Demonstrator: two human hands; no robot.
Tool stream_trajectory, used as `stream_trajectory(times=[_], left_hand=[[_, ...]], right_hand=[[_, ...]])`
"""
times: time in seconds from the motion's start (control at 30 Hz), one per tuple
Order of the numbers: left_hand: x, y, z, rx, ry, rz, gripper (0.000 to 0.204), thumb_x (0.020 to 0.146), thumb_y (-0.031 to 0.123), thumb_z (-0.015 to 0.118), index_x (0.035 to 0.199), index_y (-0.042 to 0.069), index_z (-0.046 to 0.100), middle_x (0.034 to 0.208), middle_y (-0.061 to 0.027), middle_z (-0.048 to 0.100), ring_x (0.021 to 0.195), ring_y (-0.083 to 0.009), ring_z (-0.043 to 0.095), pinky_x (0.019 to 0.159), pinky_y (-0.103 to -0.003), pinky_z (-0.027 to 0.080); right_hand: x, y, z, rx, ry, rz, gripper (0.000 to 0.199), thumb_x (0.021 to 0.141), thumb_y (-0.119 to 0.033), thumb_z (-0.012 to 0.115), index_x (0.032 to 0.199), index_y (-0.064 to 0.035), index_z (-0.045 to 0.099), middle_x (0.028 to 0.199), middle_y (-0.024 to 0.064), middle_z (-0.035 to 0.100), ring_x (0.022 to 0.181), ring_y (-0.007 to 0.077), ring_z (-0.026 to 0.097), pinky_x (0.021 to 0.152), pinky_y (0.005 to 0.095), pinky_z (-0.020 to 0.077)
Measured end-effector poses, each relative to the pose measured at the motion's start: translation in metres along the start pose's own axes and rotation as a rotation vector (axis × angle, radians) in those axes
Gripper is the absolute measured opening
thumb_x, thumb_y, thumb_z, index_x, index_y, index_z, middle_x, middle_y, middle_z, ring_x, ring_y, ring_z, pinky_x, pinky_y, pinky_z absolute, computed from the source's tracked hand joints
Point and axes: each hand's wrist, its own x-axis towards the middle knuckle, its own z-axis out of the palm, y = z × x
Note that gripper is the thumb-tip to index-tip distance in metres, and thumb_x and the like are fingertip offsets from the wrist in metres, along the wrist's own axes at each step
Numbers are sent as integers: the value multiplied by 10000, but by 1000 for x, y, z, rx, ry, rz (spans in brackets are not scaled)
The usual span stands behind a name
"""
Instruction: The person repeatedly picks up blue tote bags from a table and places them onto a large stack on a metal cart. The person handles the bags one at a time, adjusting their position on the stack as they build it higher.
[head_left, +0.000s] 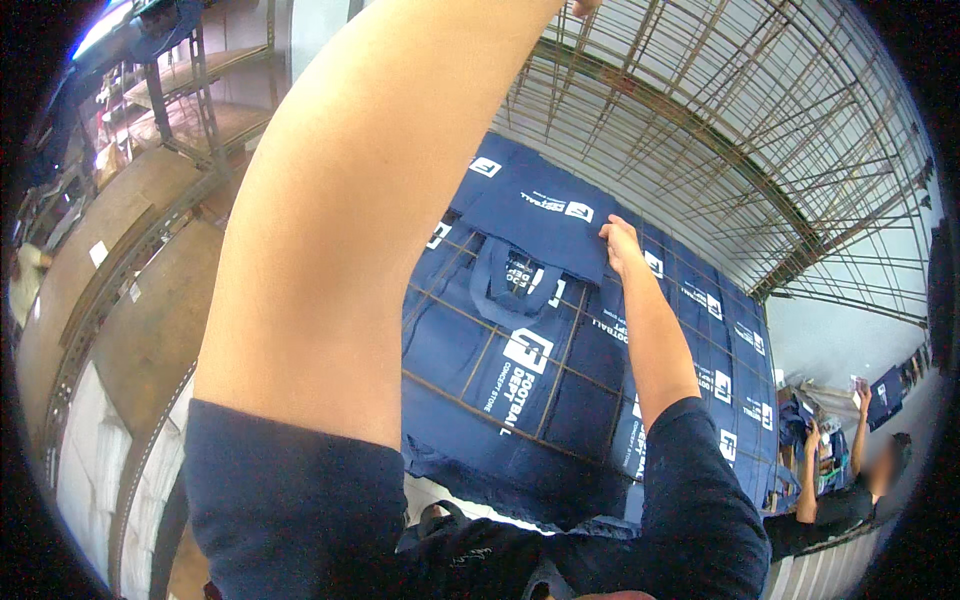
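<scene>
Reaching upward, the right hand [620,243] is pressed against a navy bag [545,215] that lies on a wire rack [720,150]. Its fingers are laid narrow and close together along the lower right edge of that bag, with the thumb side tucked against the cloth; nothing is seen to be gripped outright.

That bag is placed at the top of a spread of like navy bags [520,370], each printed in white, which are laid overlapping across the rack grid. Below the touched bag, a bag with looped handles [505,290] is seen through the wires. More bags are ranged in a row [720,340] to the right of the touched bag, running down toward the lower right.

The left arm [350,200] is raised across the frame to the left of the bag, bare to a dark sleeve. Only a sliver of the left hand [583,6] is caught at the top edge, above the bag, so the set of its fingers cannot be told.

Left of the bags, shelving [170,110] with brown boards is shown. At the lower right of the rack, another person [840,490] in dark clothes is seen with both arms lifted.
</scene>
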Motion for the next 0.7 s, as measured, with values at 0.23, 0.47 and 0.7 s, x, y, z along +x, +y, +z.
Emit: stream_trajectory(times=[0.23, 0.47, 0.7], left_hand=[[-5, -1, 14, 12, 138, 7, 1378, 595, 316, 866, 1498, 302, -175, 1564, -143, -214, 1447, -423, -22, 1116, -629, 150], [0, 2, 9, 14, 49, -16, 1390, 591, 337, 866, 1492, 299, -191, 1557, -147, -232, 1443, -433, -36, 1114, -638, 140], [2, 1, 15, -21, 84, 0, 1395, 593, 358, 862, 1485, 302, -209, 1553, -160, -234, 1440, -442, -45, 1112, -648, 109]], right_hand=[[28, 0, -3, -117, 14, 0, 747, 670, 57, 555, 1399, 33, 390, 1198, 167, 537, 1003, 203, 520, 798, 293, 421], [33, 2, -2, -140, -17, 22, 739, 676, 17, 577, 1395, 31, 405, 1304, 177, 520, 1020, 217, 556, 755, 312, 445], [32, 3, -1, -320, 94, -80, 706, 693, -71, 617, 1374, -1, 445, 1362, 206, 479, 1268, 306, 467, 1011, 376, 397]])
